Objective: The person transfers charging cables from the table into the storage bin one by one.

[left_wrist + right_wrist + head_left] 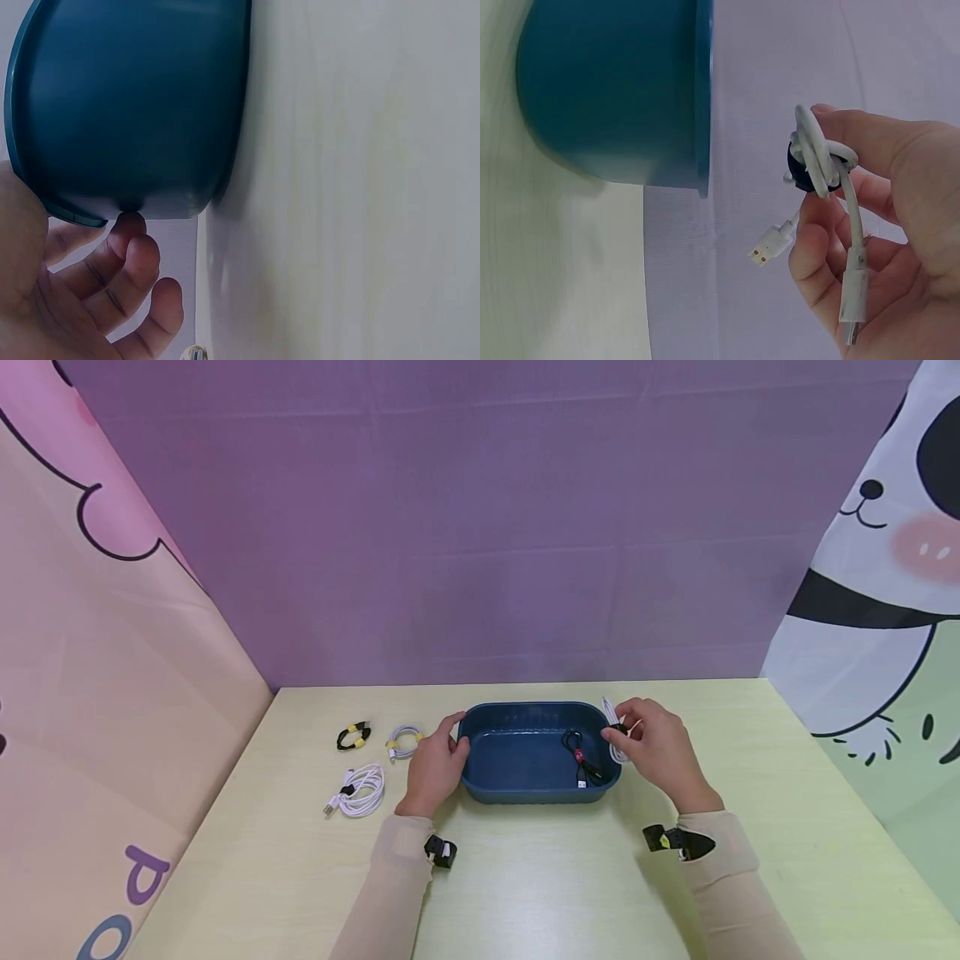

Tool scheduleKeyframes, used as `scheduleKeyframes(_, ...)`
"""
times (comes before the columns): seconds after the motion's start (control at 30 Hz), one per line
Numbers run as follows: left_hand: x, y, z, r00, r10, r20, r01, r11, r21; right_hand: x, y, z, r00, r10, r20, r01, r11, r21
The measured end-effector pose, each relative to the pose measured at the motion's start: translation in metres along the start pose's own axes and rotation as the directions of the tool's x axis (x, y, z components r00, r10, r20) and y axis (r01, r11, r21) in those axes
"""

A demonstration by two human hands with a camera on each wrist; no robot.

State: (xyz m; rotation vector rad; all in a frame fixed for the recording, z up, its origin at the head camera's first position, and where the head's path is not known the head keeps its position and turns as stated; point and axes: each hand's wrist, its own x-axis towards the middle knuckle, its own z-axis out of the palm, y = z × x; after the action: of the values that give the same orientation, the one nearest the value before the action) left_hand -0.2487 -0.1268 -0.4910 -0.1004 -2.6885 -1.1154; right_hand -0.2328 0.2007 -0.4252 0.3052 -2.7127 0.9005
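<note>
A dark blue plastic basin [517, 760] rests on the table, with a black USB cable [579, 758] bundled by a red tie at its right end. My left hand [437, 767] grips the basin's left end, thumb at the rim and fingers against the outer wall [135, 97]. Between thumb and fingers, my right hand [663, 747] pinches a coiled white USB cable [617, 745] beside the basin's right rim. In the right wrist view, a black tie binds this cable [817, 154], and both its plugs hang loose, apart from the basin's wall [615, 97].
Left of the basin lie a black cable [352, 736] with yellow ties, a pale cable [404, 741] with yellow ties, and a larger white cable coil [364, 791] with a black tie. A purple backdrop [495, 543] stands behind the table [525, 877].
</note>
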Motion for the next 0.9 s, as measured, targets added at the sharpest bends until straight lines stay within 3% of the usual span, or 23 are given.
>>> scheduleKeyframes(0.9,0.0007,-0.0018,0.0015,1.000,0.007,-0.002,-0.007,1.000,0.001,-0.0005,-0.0056,0.0036,1.000,-0.017,0.008,0.017,1.000,-0.002)
